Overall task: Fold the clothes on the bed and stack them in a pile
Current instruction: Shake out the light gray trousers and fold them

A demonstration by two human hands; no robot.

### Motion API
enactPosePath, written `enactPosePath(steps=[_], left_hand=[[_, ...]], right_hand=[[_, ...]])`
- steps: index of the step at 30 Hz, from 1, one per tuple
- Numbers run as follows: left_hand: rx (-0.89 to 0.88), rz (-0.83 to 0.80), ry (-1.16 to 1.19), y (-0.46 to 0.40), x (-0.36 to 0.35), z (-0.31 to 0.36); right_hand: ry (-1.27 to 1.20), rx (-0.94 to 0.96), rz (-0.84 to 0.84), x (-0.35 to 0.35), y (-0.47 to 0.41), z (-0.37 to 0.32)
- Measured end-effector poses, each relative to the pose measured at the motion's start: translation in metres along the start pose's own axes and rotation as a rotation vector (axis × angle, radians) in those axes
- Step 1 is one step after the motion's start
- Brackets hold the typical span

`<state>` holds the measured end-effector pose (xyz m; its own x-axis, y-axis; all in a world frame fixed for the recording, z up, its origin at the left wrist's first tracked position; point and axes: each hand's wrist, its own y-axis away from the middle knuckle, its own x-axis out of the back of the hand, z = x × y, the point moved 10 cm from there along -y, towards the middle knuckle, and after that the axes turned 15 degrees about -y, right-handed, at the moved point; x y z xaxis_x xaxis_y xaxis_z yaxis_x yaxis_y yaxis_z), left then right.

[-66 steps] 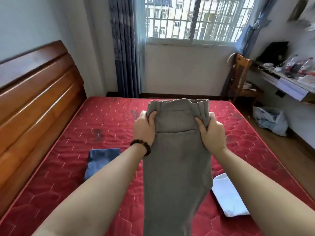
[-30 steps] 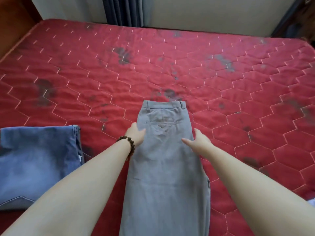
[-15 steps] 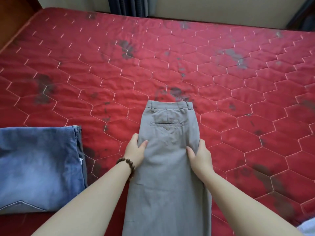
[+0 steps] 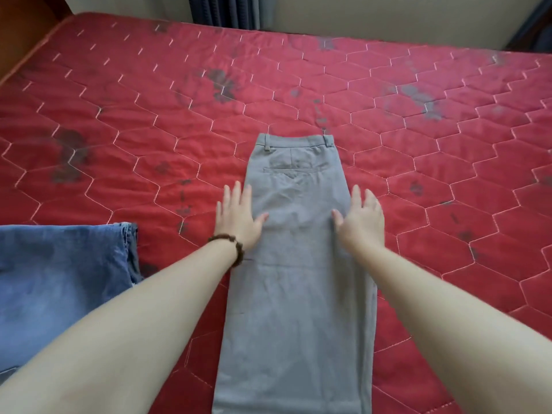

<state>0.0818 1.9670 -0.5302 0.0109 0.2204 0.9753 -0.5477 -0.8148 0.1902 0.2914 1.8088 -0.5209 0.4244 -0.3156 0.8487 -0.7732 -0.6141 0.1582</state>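
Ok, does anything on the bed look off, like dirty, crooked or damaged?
Yes: the red quilted mattress carries dark grey smudges, for instance near its far middle, its left side and its far right. They look like stains or wear. The grey trousers lie flat and straight.

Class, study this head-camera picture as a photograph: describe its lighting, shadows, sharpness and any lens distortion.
Head view: soft, even daylight, no glare; only faint shadows lie under the left hand and right hand on the grey trousers. Wide-angle stretch makes the forearms balloon at the bottom corners and bows the red mattress at its far edge. Slight softness overall; the blue jeans are cropped at the left.
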Motion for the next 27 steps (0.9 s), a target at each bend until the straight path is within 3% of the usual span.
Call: enactPosePath(steps=[2, 6, 16, 27], left_hand=[[-0.159, 0.011, -0.17, 0.027, -0.023, 0.027], [-0.312, -0.012, -0.347, 0.085, -0.072, 0.07], [-0.263, -0.041, -0.347, 0.214, -0.09, 0.058], [-0.309, -0.076, -0.348, 0.379, -0.113, 0.051]], right_hand=[[0.103, 0.198, 0.003, -0.02, 0.03, -0.019], [0.16, 0.465, -0.177, -0.083, 0.107, -0.044], [0.241, 0.226, -0.136, -0.074, 0.215, 0.036], [0.282, 0.17, -0.125, -0.078, 0.377, 0.069]])
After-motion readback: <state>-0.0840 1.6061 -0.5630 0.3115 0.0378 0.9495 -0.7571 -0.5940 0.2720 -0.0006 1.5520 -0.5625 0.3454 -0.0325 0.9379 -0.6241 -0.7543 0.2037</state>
